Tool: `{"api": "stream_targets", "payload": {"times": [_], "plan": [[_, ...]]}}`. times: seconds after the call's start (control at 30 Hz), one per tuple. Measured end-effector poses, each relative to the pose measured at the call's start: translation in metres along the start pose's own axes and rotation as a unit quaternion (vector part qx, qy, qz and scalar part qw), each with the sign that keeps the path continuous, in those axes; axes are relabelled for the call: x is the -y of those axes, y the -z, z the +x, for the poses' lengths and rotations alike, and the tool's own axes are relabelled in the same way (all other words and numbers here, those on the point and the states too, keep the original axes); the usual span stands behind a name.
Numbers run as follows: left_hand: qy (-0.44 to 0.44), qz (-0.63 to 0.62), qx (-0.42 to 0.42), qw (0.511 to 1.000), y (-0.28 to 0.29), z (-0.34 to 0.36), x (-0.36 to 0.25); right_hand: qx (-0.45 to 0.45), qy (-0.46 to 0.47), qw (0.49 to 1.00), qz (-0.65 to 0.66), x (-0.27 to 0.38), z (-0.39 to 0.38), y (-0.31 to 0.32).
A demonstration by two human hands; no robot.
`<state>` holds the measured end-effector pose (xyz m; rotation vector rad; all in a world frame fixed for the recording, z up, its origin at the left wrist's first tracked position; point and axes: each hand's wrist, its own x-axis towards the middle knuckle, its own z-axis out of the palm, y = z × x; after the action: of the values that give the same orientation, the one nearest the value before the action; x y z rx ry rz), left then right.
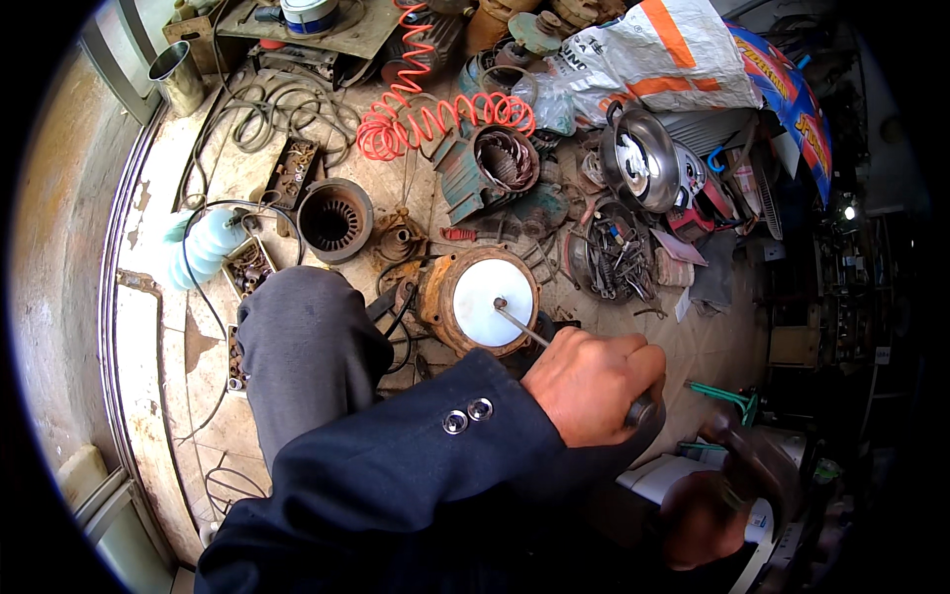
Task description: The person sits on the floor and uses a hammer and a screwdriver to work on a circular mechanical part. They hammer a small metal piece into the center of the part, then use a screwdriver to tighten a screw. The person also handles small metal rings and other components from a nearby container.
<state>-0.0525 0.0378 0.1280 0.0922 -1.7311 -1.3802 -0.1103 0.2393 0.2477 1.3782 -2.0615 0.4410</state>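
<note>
My left hand [594,386] is closed around the dark handle of a screwdriver [522,326]. Its thin shank slants down to the small rusty shaft end [500,303] at the middle of a white disc [479,284]. Around the disc runs the rusty rim of a round motor housing [433,300], which stands on the floor in front of me. At the lower right, my right hand [703,520] is held up in shadow, blurred, with its fingers curled. A dark hammer [749,455] rises from that hand, its outline smeared.
Beyond the housing lie an empty rusty stator [335,220], a green motor casing [475,173], a red coiled hose [401,129] and a tray of tools [618,247]. A steel bowl [641,158] is at the right. My knee [307,346] stands left of the housing.
</note>
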Motion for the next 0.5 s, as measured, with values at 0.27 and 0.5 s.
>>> {"api": "stream_targets", "payload": {"times": [0.27,0.5], "plan": [[0.009,0.001,0.001,1.0,0.004,0.003,-0.001,0.171,0.07,0.975,-0.126,-0.01,-0.013,0.024],[0.004,0.002,0.006,1.0,0.001,0.002,0.0,-0.013,-0.148,0.928,0.341,0.0,-0.03,0.025]]}}
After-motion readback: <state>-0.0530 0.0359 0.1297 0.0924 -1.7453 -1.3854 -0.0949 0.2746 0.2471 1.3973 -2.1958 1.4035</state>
